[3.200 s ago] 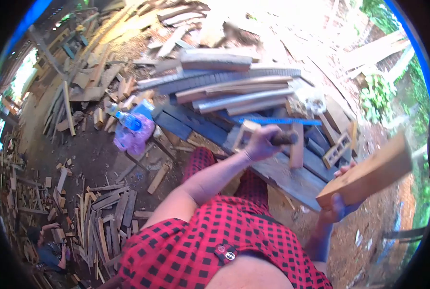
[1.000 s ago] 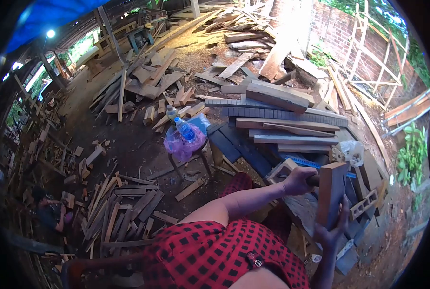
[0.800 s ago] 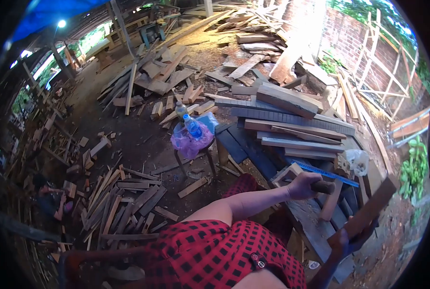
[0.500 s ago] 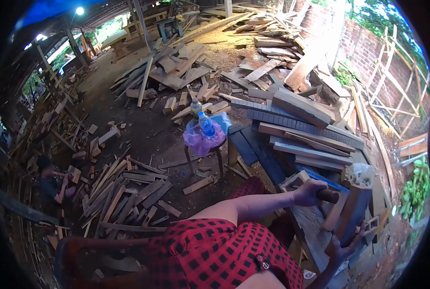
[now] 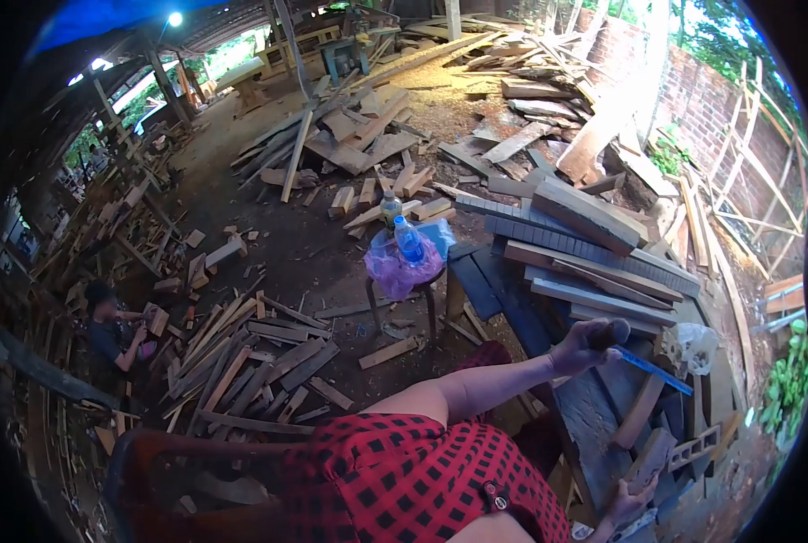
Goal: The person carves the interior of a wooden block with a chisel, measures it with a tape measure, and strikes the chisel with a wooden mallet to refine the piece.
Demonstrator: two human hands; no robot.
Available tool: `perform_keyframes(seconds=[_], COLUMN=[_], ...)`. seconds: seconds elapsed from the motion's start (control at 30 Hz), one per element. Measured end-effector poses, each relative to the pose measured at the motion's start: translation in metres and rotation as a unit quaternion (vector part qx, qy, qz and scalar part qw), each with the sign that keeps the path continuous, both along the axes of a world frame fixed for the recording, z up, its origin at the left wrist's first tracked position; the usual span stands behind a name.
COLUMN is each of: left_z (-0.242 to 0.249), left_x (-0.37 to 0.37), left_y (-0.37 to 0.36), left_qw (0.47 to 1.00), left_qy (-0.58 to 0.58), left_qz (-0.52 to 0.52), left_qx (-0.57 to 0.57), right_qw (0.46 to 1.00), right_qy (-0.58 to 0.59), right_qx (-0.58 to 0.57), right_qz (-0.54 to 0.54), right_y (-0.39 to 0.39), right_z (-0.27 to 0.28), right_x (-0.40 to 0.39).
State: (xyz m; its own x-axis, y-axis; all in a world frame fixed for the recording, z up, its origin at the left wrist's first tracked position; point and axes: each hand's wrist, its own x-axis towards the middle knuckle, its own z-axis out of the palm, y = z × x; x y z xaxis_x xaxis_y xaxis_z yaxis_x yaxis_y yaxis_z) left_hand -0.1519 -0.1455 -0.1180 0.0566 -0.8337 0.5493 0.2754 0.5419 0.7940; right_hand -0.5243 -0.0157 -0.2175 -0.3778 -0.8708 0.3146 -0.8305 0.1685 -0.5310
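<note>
My left hand (image 5: 578, 353) is closed around a short, dark brown piece with a rounded end (image 5: 608, 335), whose kind I cannot make out. It is held above the dark work surface (image 5: 592, 434) on my right side. Lower down, my right hand (image 5: 632, 503) grips a wooden block (image 5: 650, 460), its fingers along the near end. Between the hands lies a reddish wooden piece (image 5: 639, 412). A blue strip like a ruler (image 5: 657, 372) lies beyond my left hand. Close to the block is a pale wooden piece with square openings (image 5: 696, 447).
Stacked planks (image 5: 594, 262) rise beyond the work surface, with a clear plastic bag (image 5: 693, 344) near them. A stool with a purple bag (image 5: 395, 271) carries bottles (image 5: 409, 242). Scrap wood (image 5: 259, 362) covers the ground. Another person (image 5: 119, 335) sits at far left.
My left hand has risen slightly with the dark piece. My right hand has moved down, and the wooden block in it now shows lower. The whole view has shifted a little to the right.
</note>
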Motion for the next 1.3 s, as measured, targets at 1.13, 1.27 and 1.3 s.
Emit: perform_keyframes(seconds=[1.13, 1.27, 1.3], left_z=[0.000, 0.018, 0.017], left_x=[0.054, 0.066, 0.069], left_y=[-0.020, -0.029, -0.037], left_qw=[0.963, 0.923, 0.923], left_qy=[0.100, 0.272, 0.287], left_qz=[-0.219, -0.160, -0.153], left_qx=[0.120, 0.221, 0.206], right_qw=[0.997, 0.953, 0.967], right_qy=[0.072, 0.247, 0.212], right_qx=[-0.014, -0.122, -0.091], right_qz=[0.008, 0.126, 0.107], right_y=[-0.004, -0.005, -0.005], right_z=[-0.019, -0.031, -0.033], right_x=[-0.016, -0.025, -0.028])
